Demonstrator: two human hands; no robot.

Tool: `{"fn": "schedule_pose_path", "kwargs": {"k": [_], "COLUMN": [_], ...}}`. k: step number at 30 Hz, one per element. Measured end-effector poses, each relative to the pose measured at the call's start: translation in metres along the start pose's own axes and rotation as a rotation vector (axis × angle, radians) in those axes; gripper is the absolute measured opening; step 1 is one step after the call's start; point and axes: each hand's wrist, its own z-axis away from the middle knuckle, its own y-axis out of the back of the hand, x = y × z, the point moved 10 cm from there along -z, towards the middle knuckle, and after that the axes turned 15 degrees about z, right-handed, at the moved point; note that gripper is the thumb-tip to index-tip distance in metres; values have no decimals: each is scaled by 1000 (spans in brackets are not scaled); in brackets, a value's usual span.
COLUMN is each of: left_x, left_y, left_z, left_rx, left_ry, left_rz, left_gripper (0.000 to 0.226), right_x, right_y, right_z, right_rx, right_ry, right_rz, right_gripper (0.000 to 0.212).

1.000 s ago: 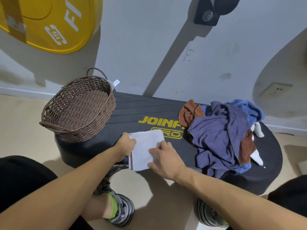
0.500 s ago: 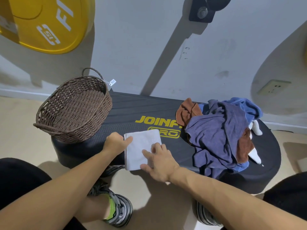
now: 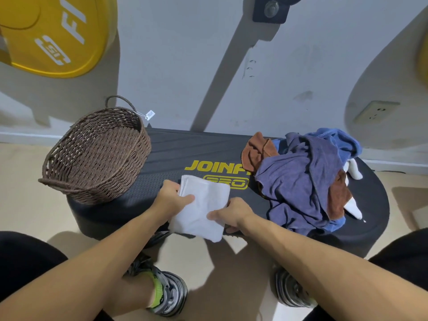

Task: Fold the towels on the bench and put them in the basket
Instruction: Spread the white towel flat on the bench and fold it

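We lifted the folded white towel (image 3: 201,208) off the bench (image 3: 166,158), mid-frame; our left hand (image 3: 172,200) and right hand (image 3: 232,214) both gripped it.

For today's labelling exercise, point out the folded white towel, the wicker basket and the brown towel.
folded white towel (image 3: 203,205), head view, its flat top face.
wicker basket (image 3: 129,163), head view, its outer woven wall.
brown towel (image 3: 256,151), head view, its bunched upper part.

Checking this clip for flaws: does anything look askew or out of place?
The basket sits tilted on the bench's left end, partly overhanging it. The folded white towel, held by both hands, juts past the near edge.
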Motion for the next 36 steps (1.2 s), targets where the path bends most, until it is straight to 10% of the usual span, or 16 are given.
{"fn": "schedule_pose_path", "kwargs": {"k": [5,9,15,21,29,36], "left_x": [63,112,144,123,76,36], "left_y": [-1,-13,-25,-8,-18,-16], "left_z": [6,26,50,35,22,26], "left_rx": [-104,-192,-317,-365,-283,94], "left_ry": [-302,-527,-624,-416,-122,-284], "left_rz": [59,-104,-168,-59,505,107], "left_gripper": [36,32,34,40,14,33], "right_x": [-21,-84,-116,-99,-47,4], "right_y": [58,103,110,126,108,95], "right_z": [6,43,66,59,22,-1], "right_rx": [220,376,264,219,99,499], "right_ry": [97,586,768,736,494,227], "right_rz": [155,180,431,186,-103,173], "right_gripper": [95,120,46,15,30,38]}}
